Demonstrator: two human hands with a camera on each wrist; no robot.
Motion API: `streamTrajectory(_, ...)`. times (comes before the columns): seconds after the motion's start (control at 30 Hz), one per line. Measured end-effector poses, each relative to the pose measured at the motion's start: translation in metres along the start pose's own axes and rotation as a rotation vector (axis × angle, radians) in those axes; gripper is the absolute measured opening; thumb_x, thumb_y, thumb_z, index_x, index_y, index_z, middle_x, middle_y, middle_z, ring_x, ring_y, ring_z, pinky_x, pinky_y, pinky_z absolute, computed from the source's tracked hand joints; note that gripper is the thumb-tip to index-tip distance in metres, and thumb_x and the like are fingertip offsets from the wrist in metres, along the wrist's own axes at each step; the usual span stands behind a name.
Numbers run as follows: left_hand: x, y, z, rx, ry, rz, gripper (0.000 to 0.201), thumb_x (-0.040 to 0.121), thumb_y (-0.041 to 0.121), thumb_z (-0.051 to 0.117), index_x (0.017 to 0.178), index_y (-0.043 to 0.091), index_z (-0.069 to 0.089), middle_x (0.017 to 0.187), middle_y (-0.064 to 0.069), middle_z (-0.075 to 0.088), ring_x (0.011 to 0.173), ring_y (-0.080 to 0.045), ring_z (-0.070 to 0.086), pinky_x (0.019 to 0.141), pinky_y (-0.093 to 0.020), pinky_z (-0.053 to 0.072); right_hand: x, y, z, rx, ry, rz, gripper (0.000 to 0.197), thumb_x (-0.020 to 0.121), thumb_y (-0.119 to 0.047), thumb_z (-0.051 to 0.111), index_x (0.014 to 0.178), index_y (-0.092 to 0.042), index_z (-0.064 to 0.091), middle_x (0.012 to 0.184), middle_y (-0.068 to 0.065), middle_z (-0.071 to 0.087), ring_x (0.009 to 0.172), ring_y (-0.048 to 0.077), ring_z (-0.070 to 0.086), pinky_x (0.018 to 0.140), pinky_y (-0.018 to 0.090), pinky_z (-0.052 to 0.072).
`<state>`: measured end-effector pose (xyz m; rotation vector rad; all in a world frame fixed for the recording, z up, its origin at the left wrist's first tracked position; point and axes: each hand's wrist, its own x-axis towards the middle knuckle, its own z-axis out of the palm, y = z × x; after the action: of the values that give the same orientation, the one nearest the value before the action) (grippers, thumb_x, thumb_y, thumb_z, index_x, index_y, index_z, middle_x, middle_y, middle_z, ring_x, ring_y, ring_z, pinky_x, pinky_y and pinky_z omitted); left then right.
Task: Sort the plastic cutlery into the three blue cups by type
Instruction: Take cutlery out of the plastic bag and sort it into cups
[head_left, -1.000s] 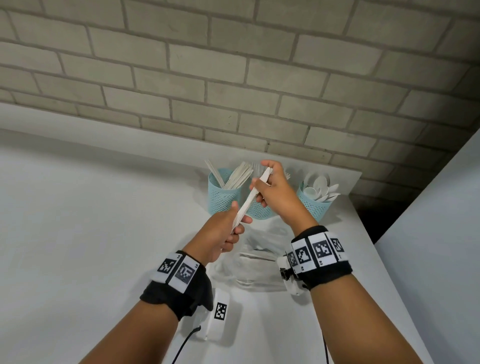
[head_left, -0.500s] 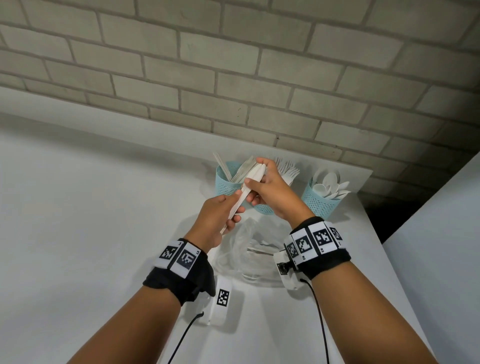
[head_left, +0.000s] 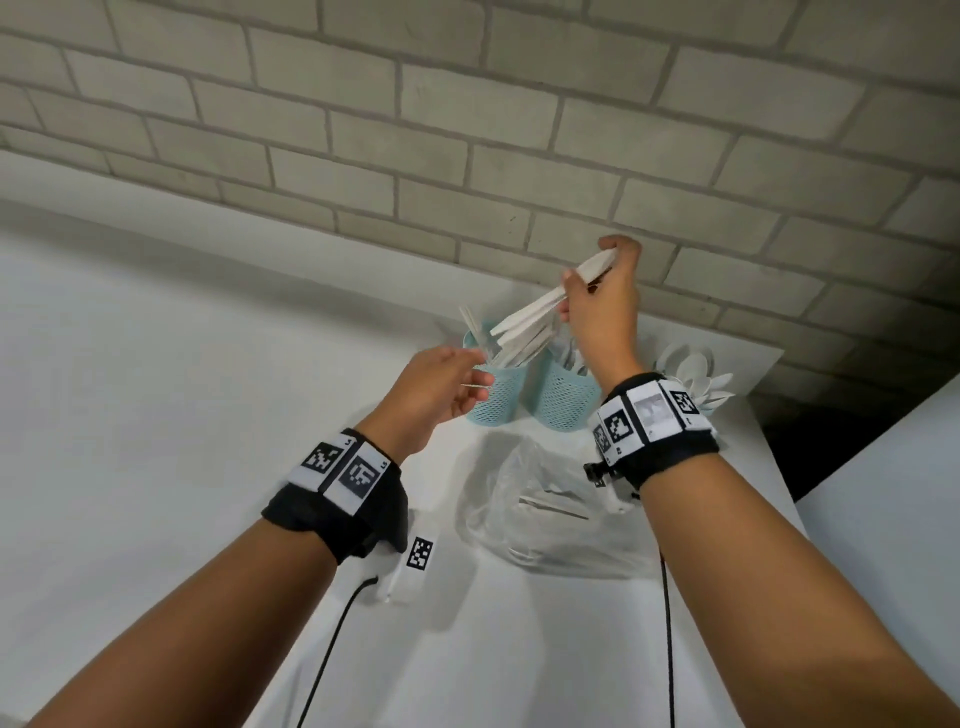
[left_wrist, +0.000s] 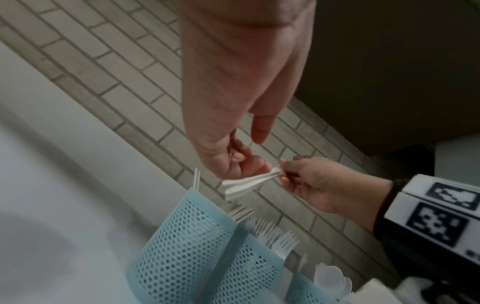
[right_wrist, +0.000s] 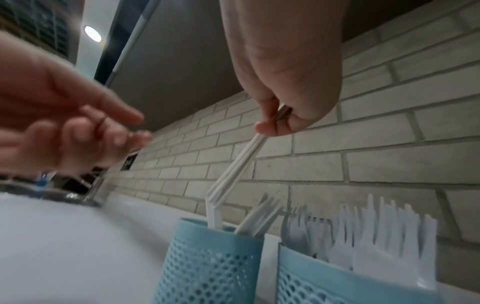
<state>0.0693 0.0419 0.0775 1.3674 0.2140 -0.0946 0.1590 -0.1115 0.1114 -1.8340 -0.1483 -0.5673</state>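
My right hand (head_left: 587, 273) pinches a fanned bundle of white plastic knives (head_left: 530, 317) by one end, their other ends slanting down over the left blue cup (head_left: 493, 397), which holds knives. The right wrist view shows the bundle (right_wrist: 237, 166) hanging just above that cup (right_wrist: 207, 265). My left hand (head_left: 470, 374) hovers beside the left cup, fingers relaxed and holding nothing. The middle cup (head_left: 566, 400) holds forks (left_wrist: 272, 236). The right cup is mostly hidden behind my right wrist; its spoons (head_left: 691, 371) show.
A crumpled clear plastic bag (head_left: 545, 512) with a few pieces of cutlery inside lies on the white table (head_left: 156, 415) in front of the cups. A small white tagged device (head_left: 415, 564) sits near my left wrist. The brick wall (head_left: 467, 130) stands right behind the cups; the table ends at the right.
Both hands were gripping the knives together. My left hand has let go and drawn back to the left, while my right hand has lifted the bundle up over the left cup.
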Motion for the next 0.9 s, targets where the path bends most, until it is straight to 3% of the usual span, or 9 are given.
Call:
streamTrajectory(0.1, 0.008, 0.012, 0.007, 0.077, -0.037, 0.046, 0.011, 0.094, 0.015, 0.05, 0.087, 0.013, 0.057, 0.073, -0.002, 0.06, 0.058, -0.007, 0.055, 0.054, -0.014, 0.044, 0.005, 0.01, 0.016, -0.173, -0.057, -0.067, 0.031, 0.093, -0.009, 0.052, 0.12, -0.014, 0.037, 0.085, 0.013, 0.06, 0.071, 0.031, 0.064, 0.064, 0.043, 0.056)
streamTrajectory(0.2, 0.018, 0.013, 0.016, 0.141, -0.052, 0.022, 0.008, 0.094, 0.015, 0.051, 0.088, 0.013, 0.056, 0.073, -0.001, 0.059, 0.057, -0.006, 0.053, 0.055, -0.015, 0.041, 0.005, 0.028, 0.031, -0.312, -0.175, -0.064, 0.025, 0.094, -0.007, 0.046, 0.118, -0.013, 0.04, 0.082, 0.011, 0.059, 0.069, 0.029, 0.061, 0.063, 0.038, 0.051)
streamTrajectory(0.3, 0.025, 0.004, 0.024, 0.291, -0.133, -0.077, 0.007, 0.091, 0.011, 0.052, 0.086, 0.013, 0.055, 0.071, 0.001, 0.056, 0.06, -0.007, 0.049, 0.057, -0.016, 0.038, 0.0, 0.039, 0.041, -0.532, -0.421, -0.056, 0.028, 0.094, -0.003, 0.044, 0.122, -0.008, 0.048, 0.106, 0.016, 0.062, 0.085, 0.021, 0.059, 0.067, 0.024, 0.046)
streamTrajectory(0.4, 0.029, -0.006, 0.03, 0.464, -0.191, -0.198, 0.014, 0.085, 0.0, 0.047, 0.086, 0.014, 0.051, 0.065, 0.001, 0.044, 0.058, -0.008, 0.04, 0.054, -0.016, 0.039, -0.002, 0.04, 0.043, -0.728, -0.594, -0.114, 0.035, 0.096, -0.012, 0.046, 0.131, -0.007, 0.05, 0.127, 0.018, 0.054, 0.111, 0.029, 0.055, 0.089, 0.03, 0.042)
streamTrajectory(0.57, 0.035, -0.018, 0.034, 0.635, -0.258, -0.333, 0.015, 0.083, 0.014, 0.062, 0.078, 0.021, 0.05, 0.086, 0.004, 0.049, 0.08, -0.01, 0.047, 0.066, -0.024, 0.04, -0.002, 0.016, 0.018, -0.57, -0.404, -0.16, 0.026, 0.092, -0.01, 0.049, 0.114, -0.011, 0.063, 0.117, 0.012, 0.054, 0.089, 0.021, 0.055, 0.08, 0.03, 0.048)
streamTrajectory(0.63, 0.035, -0.022, 0.034, 0.694, -0.311, -0.351, 0.019, 0.082, 0.02, 0.069, 0.079, 0.024, 0.051, 0.096, 0.004, 0.051, 0.093, -0.012, 0.048, 0.069, -0.025, 0.043, -0.002, -0.002, -0.001, -0.578, -0.454, -0.062, 0.018, 0.087, -0.006, 0.051, 0.094, -0.005, 0.067, 0.099, 0.014, 0.065, 0.074, 0.019, 0.055, 0.06, 0.028, 0.05)
streamTrajectory(0.7, 0.034, -0.026, 0.035, 0.751, -0.377, -0.352, 0.019, 0.081, 0.019, 0.071, 0.081, 0.025, 0.053, 0.093, 0.003, 0.051, 0.095, -0.014, 0.046, 0.071, -0.026, 0.044, -0.007, -0.018, -0.022, -0.699, -0.762, 0.147, 0.016, 0.086, -0.004, 0.052, 0.084, -0.003, 0.067, 0.08, 0.012, 0.066, 0.061, 0.017, 0.054, 0.046, 0.02, 0.043)
streamTrajectory(0.8, 0.029, -0.03, 0.038, 0.8, -0.451, -0.319, 0.018, 0.08, 0.02, 0.072, 0.083, 0.026, 0.055, 0.094, 0.002, 0.051, 0.098, -0.015, 0.046, 0.073, -0.028, 0.046, -0.027, -0.023, -0.045, -0.733, -1.18, 0.455, 0.02, 0.091, 0.002, 0.048, 0.086, -0.004, 0.066, 0.078, 0.006, 0.066, 0.064, 0.012, 0.062, 0.055, 0.017, 0.049)
streamTrajectory(0.9, 0.022, -0.031, 0.043, 0.853, -0.486, -0.24, 0.018, 0.081, 0.014, 0.071, 0.08, 0.025, 0.056, 0.099, 0.003, 0.052, 0.103, -0.015, 0.047, 0.078, -0.032, 0.046, -0.053, -0.006, -0.051, -0.71, -1.279, 0.548, 0.02, 0.09, 0.004, 0.053, 0.106, 0.004, 0.065, 0.085, 0.009, 0.066, 0.073, 0.015, 0.064, 0.072, 0.024, 0.054)
